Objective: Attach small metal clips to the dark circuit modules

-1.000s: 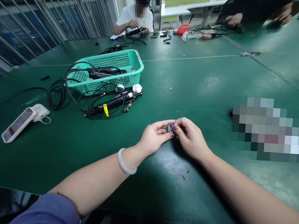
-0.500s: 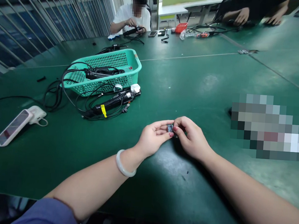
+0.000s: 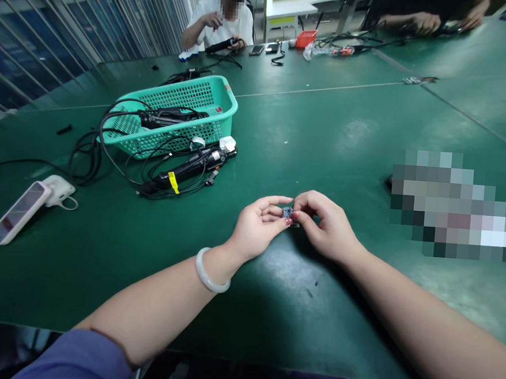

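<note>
My left hand [image 3: 259,227] and my right hand [image 3: 326,226] meet over the green table [image 3: 326,137], both pinching a small grey-blue part [image 3: 288,212] between their fingertips. The part is tiny and mostly covered by fingers, so I cannot make out what it is. A pale bangle [image 3: 209,273] sits on my left wrist. Both hands rest low on the tabletop near its middle.
A teal mesh basket [image 3: 179,100] with black cables stands at the back left. A black tool with a yellow label [image 3: 185,170] lies in front of it. A phone [image 3: 15,213] and white charger [image 3: 57,190] lie far left. Other people work at the far edge.
My hands stay together on the small part, shifting only slightly up in view. The view has tilted a little; the person at the back has raised a hand.
</note>
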The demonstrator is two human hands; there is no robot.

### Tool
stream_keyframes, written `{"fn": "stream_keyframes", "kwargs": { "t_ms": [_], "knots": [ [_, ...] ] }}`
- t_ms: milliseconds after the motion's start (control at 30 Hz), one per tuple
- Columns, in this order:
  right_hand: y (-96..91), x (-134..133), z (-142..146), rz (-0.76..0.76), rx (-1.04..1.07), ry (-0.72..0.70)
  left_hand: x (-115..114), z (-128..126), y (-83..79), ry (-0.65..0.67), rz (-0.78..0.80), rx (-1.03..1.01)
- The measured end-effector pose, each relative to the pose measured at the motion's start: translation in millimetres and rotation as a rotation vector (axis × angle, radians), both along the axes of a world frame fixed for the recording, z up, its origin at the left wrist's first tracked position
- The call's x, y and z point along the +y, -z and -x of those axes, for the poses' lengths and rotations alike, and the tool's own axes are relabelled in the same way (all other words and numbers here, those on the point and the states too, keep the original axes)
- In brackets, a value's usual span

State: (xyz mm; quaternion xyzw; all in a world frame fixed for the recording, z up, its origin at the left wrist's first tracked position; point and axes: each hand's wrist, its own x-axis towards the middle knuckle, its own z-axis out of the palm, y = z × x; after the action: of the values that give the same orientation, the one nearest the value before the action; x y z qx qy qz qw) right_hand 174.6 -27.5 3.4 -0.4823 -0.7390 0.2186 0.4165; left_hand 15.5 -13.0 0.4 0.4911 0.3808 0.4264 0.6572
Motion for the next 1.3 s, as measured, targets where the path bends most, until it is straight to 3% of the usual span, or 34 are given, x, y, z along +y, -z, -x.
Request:
{"fn": "stream_keyframes", "kwargs": {
  "t_ms": [267,533,733,967,1067,1300],
  "knots": [
    [1.7,-1,2,0.025,0.002,0.025,0,0,-4.7,0.028,-0.036,0.047],
    [6.2,10,-18,0.113,-0.013,0.287,8,4,-6.7,-0.092,0.062,-0.067],
    [13.4,11,-21,0.146,-0.286,0.124,13,4,0.9,-0.183,0.181,-0.113],
    [15.5,9,-9,0.15,-0.455,0.137,12,3,-0.9,-0.209,0.236,-0.123],
    [13.7,8,-11,0.137,-0.392,0.145,11,3,-1.8,-0.192,0.237,-0.11],
    [-4.9,-6,-2,-0.016,-0.006,0.189,7,2,-0.7,-0.099,0.196,-0.108]
  ]
}}
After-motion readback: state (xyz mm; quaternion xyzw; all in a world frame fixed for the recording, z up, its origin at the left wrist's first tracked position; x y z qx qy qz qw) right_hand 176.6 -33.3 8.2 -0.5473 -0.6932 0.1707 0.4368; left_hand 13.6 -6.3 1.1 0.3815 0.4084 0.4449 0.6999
